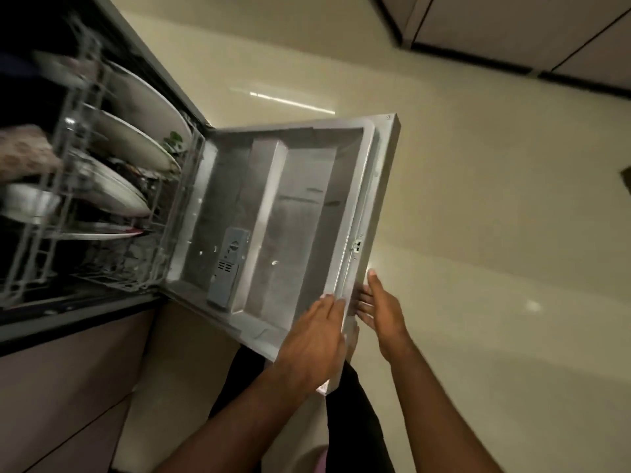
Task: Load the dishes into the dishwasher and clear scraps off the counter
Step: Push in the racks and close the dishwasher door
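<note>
At door (293, 199) edge, left hand (312, 339), right hand (382, 308) flat

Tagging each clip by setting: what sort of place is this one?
Most likely a home kitchen. A built-in dishwasher stands with its door open, white plates sit in its rack, and cabinet fronts run beside it over a glossy tiled floor.

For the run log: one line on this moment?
door: open | rack: plates loaded | left hand: flat on door edge | right hand: open beside edge
</note>
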Motion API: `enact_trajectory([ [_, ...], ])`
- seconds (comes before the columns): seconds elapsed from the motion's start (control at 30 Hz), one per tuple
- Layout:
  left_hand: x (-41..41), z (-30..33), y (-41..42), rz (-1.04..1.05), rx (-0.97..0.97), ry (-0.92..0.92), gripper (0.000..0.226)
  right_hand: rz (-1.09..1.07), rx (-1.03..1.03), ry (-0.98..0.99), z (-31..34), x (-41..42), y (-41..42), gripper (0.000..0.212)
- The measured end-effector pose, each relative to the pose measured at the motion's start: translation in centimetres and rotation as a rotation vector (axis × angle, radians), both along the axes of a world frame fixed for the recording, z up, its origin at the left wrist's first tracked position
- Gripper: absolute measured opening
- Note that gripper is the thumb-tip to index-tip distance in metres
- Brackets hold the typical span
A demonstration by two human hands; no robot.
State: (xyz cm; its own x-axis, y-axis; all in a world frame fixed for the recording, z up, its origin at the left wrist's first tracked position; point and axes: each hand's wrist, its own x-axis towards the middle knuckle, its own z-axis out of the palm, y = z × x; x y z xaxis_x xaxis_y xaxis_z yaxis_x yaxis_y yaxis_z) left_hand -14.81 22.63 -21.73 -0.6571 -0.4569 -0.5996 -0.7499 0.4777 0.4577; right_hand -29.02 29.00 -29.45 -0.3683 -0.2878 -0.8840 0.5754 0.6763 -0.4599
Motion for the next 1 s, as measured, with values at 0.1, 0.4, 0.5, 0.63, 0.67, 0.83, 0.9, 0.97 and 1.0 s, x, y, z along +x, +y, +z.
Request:
enact_trajectory([
  [0.1,0.7,4.4,-0.4,0.069,-0.054,-0.076,0.068,0.079,-0.058,0.042,6.2,2.0,-1.9,0.048],
  [0.4,6.9,12.3,-3.1,0.194,-0.250,-0.326,0.084,0.311,-0.234,0.027,16.1,6.6,-7.0,0.074],
  [0.5,8.5,13.8,-3.5,0.250,-0.334,-0.392,0.079,0.388,-0.280,0.005,17.9,8.2,-8.9,0.073],
  [0.63,10.2,15.5,-5.3,0.250,-0.400,-0.486,0.073,0.504,-0.296,0.004,20.2,10.0,-11.5,0.044],
  [0.67,10.7,15.8,-5.7,0.222,-0.414,-0.505,0.076,0.536,-0.292,0.012,20.2,10.2,-11.9,0.042],
  [0.83,14.0,18.4,-8.0,0.335,-0.498,-0.493,0.090,0.686,-0.330,0.081,23.4,12.1,-14.6,0.037],
  [0.9,15.7,19.6,-9.3,0.402,-0.543,-0.511,0.109,0.764,-0.356,0.109,24.6,13.1,-16.4,0.038],
  [0.97,17.5,20.9,-10.7,0.489,-0.603,-0.531,0.130,0.863,-0.401,0.138,25.3,14.4,-18.3,0.040],
  [1.0,18.2,21.5,-11.3,0.537,-0.638,-0.533,0.138,0.904,-0.419,0.148,25.7,15.0,-19.2,0.040],
])
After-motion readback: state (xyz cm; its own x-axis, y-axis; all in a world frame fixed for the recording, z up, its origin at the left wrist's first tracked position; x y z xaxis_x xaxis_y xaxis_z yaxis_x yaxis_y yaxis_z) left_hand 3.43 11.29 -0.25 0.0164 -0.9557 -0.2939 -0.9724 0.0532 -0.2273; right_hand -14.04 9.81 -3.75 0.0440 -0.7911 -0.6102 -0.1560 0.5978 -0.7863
